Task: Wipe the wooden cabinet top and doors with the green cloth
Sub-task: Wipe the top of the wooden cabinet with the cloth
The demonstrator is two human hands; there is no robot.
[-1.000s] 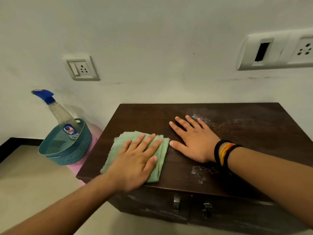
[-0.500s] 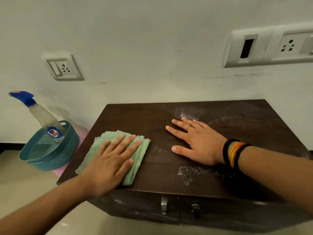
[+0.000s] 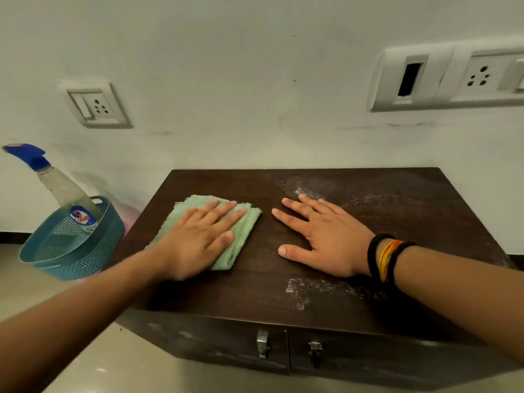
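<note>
Blue mesh basket with spray bottle parked off the cabinet's left side, presumably to leave the wooden top free for wiping. Green cloth folded on the top's left half, pinned under the left hand, fingers flat and spread, pressing rather than clutching. Right hand likewise splayed and empty on bare wood among pale dust smears, seemingly bracing.

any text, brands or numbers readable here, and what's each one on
"olin": only these letters read on the label of the spray bottle in the blue basket; the start is cut off.
Smaller print on that label: too blurred to read.
Wall sockets: no markings readable.
</note>
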